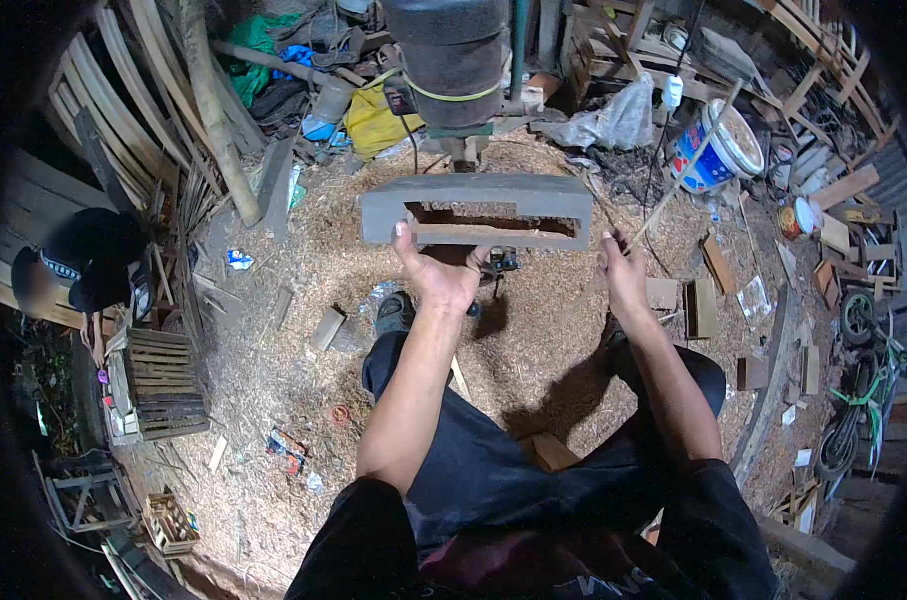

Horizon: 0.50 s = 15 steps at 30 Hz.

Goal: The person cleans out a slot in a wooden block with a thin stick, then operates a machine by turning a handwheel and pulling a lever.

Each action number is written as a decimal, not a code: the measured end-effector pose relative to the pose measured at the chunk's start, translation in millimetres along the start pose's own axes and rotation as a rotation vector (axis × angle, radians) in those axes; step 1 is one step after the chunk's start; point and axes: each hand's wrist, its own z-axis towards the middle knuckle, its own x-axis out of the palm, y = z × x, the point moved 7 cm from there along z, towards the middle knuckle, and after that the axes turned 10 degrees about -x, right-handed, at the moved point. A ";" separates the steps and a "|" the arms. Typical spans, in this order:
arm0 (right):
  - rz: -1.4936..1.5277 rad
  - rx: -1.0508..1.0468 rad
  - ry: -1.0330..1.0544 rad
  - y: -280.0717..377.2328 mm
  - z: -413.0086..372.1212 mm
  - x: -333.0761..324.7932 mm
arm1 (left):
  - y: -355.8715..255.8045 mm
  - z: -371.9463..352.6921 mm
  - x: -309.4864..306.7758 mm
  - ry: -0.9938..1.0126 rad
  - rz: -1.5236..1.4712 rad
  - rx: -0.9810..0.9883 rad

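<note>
A grey wooden block (379, 215) with a long rectangular slot cut into its face is held up in front of me. My left hand (444, 275) grips its lower left side, the thumb on the face and the other fingers underneath. Chips and rough edges show inside the slot. My right hand (624, 270) is closed around the lower end of a thin wooden stick (686, 165), which slants up to the right. That hand is just right of the block, apart from it. Behind the block stands a dark cylindrical machine (452, 70) with a yellow band.
Wood shavings (534, 345) cover the ground. A blue and white bucket (719, 150) stands at the upper right, with wood offcuts (702, 308) below it. A small bicycle (864, 390) is at far right. Another person (89, 260) is at the left beside a slatted crate (164, 380).
</note>
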 end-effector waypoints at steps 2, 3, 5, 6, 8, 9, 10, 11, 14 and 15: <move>-0.413 -0.066 0.070 -10.9 2.6 -13.8 | 7.8 1.0 4.3 0.009 0.006 -0.004; -0.509 -0.142 0.010 -13.9 2.0 -15.8 | 11.2 0.0 9.4 0.005 0.007 -0.002; -0.506 -0.133 0.002 -28.5 -2.0 -18.9 | 16.6 -6.0 12.2 0.003 0.024 0.000; -0.415 -0.044 0.048 -14.2 -11.5 -14.7 | 17.9 -8.2 13.7 0.008 0.036 0.003; 0.059 -0.089 0.126 20.9 -26.9 5.1 | 21.1 -10.5 11.2 0.029 0.056 0.010; 0.295 -0.113 0.168 30.8 -30.6 12.7 | 20.2 -14.2 16.1 0.110 0.094 -0.019; 0.257 -0.187 0.230 35.2 -32.0 17.7 | 22.7 -19.3 10.6 0.057 0.110 -0.023; 0.285 -0.185 0.243 34.6 -33.3 21.1 | 24.4 -23.2 6.0 0.004 0.126 -0.024; 0.398 -0.269 0.377 58.6 -43.0 39.2 | 25.6 -36.9 12.1 -0.045 0.110 -0.033; 0.347 -0.240 0.372 54.1 -42.2 39.5 | 27.3 -39.2 11.1 -0.027 0.095 -0.069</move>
